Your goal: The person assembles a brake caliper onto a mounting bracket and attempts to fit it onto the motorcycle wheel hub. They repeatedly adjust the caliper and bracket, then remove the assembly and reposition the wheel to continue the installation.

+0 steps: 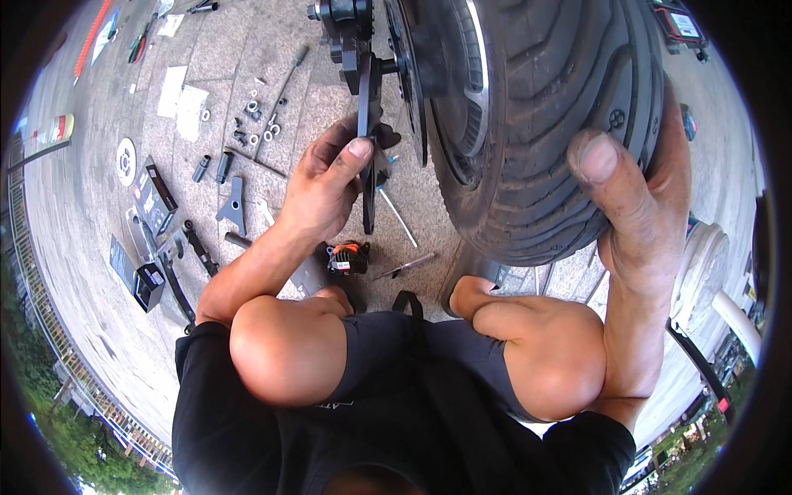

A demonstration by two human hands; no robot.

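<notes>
A thick-treaded black wheel (544, 140) stands upright in front of my knees. My right hand (639, 198) grips its tyre from the right, thumb on the tread, fingers mostly hidden round the far side. To the left of the tyre, a dark brake disc (404, 78) sits on the wheel's side. My left hand (326, 181) pinches a flat black metal bracket (368, 194) beside the disc, thumb on its edge. A dark mechanical part (342, 21) is at the bracket's upper end; how they join is unclear. Below, a black-and-orange part (348, 257) lies on the paving between my feet.
On the paving at left are a long-handled ratchet (280, 103), loose nuts and washers (253, 107), sockets (223, 167), a dark bracket (234, 206), a shock absorber (198, 246) and small boxes (149, 287). A white-tipped rod (398, 216) lies near the wheel. A dark case (681, 25) is at far right.
</notes>
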